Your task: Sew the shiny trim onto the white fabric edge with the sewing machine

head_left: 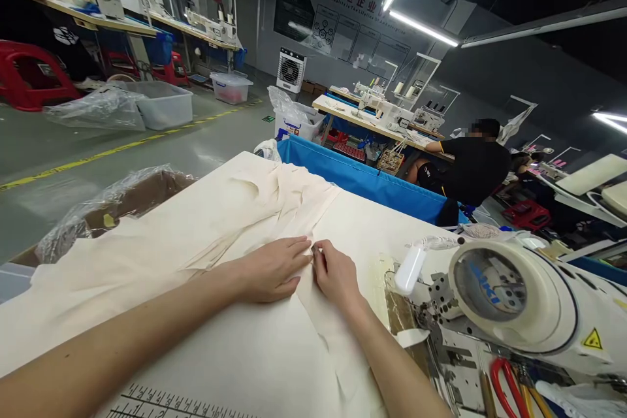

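Cream fabric [274, 202] lies in loose folds across the white tabletop [235, 353], with a strip of it running toward me under my right forearm. My left hand [274, 268] rests flat on the cloth, fingers stretched toward the right. Close beside its fingertips, my right hand [337, 271] is closed in a pinch at the fabric's edge. A small dark spot shows at the right fingertips; what they hold is too small to tell. To the right stands a sewing machine [514, 294] with a clear round cover.
Red-handled pliers [507, 382] lie by the machine. Ruler markings [166, 401] run along the near table edge. A blue cloth bin [357, 173] adjoins the far edge; a plastic-lined box [127, 202] stands left. A person in black [473, 166] sits at another table.
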`<state>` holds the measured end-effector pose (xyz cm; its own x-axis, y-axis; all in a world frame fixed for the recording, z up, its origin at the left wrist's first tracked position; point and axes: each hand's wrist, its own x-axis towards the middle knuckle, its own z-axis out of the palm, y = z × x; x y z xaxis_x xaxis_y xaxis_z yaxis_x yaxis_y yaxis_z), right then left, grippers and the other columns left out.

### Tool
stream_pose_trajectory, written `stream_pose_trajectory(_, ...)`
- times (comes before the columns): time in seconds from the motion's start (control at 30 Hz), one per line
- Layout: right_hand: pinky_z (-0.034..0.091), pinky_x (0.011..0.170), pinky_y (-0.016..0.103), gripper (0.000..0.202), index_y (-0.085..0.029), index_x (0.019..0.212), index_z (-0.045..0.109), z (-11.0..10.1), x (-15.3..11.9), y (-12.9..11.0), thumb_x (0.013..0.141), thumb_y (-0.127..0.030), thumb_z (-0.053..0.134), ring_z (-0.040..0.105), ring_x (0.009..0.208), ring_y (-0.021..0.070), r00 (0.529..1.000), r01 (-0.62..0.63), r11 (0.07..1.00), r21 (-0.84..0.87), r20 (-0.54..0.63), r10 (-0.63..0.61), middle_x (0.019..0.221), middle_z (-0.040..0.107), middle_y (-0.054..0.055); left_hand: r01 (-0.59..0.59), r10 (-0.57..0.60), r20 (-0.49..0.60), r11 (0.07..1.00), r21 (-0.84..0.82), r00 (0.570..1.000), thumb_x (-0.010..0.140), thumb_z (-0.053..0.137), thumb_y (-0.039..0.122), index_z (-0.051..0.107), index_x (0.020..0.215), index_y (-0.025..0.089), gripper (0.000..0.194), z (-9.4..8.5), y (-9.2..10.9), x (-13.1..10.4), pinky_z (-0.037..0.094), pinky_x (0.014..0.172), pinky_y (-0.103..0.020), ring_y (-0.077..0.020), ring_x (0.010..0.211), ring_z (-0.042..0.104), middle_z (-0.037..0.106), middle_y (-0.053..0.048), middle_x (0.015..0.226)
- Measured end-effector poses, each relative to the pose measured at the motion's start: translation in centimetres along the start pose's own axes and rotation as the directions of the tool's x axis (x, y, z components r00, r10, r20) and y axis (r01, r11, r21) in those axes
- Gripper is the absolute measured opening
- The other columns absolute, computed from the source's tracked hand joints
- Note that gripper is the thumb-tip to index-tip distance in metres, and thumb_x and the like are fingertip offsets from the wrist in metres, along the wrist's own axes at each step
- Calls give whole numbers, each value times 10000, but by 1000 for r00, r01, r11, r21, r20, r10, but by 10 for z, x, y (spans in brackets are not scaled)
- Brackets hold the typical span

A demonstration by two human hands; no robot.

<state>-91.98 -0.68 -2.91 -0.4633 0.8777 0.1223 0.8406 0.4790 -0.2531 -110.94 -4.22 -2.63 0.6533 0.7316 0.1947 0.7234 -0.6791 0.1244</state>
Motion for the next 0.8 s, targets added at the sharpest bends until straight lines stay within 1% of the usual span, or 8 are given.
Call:
stream_pose_trajectory(0.1,293,587,282,196,-204,1062,576,-1,1,-2,993,-191,393,696,771,222,1000,14,1000,-19,3,-14,926,761,50,-1,1,-5,999,33,1000,927,506,287,614,1227,86,377,2,2,1,401,1137,-461,-349,1385,444,519,-218,1435)
stream_pose_trajectory(0.23,249,564,286,170,-206,967,581,-6,-1,-2,975,-175,414,674,705,214,999,28,999,-37,16,-28,837,753,51,3,-2,-25,998,59,1000,922,499,273,625,1198,92,353,5,2,2,415,1123,-457,-344,1357,474,555,-214,1388)
stream_pose_trajectory(0.4,239,544,283,162,-218,899,581,-17,-18,9,934,-153,437,640,629,200,998,51,999,-8,30,-51,748,727,23,-8,10,-34,999,53,999,931,474,238,608,1232,87,363,7,1,1,441,1096,-483,-359,1363,468,526,-228,1420)
stream_pose_trajectory(0.5,299,550,263,170,-225,933,578,-21,-28,18,935,-163,420,631,617,186,998,54,998,43,27,-55,713,706,-5,-9,9,-12,998,61,1000,932,454,228,579,1283,84,399,6,2,2,424,1103,-485,-358,1374,454,513,-219,1441)
stream_pose_trajectory(0.6,364,572,254,213,-217,1030,558,-19,-30,22,977,-207,352,627,612,179,999,41,995,94,7,-42,739,710,-9,-26,26,4,999,28,1000,933,427,211,578,1276,91,393,3,4,3,401,1118,-462,-321,1364,467,532,-184,1434)
stream_pose_trajectory(0.7,383,606,263,243,-210,1093,547,-14,-26,21,993,-232,327,658,673,194,999,37,993,112,-7,-36,809,732,12,-34,34,21,999,-2,999,938,415,206,594,1237,93,366,0,6,4,393,1118,-433,-293,1314,518,571,-171,1390)
stream_pose_trajectory(0.8,372,617,272,237,-205,1087,561,-11,-23,18,984,-218,348,684,721,210,999,37,994,104,2,-38,848,747,31,-43,43,36,999,-2,998,921,447,213,601,1217,117,347,-2,9,4,423,1079,-440,-316,1293,531,576,-179,1366)
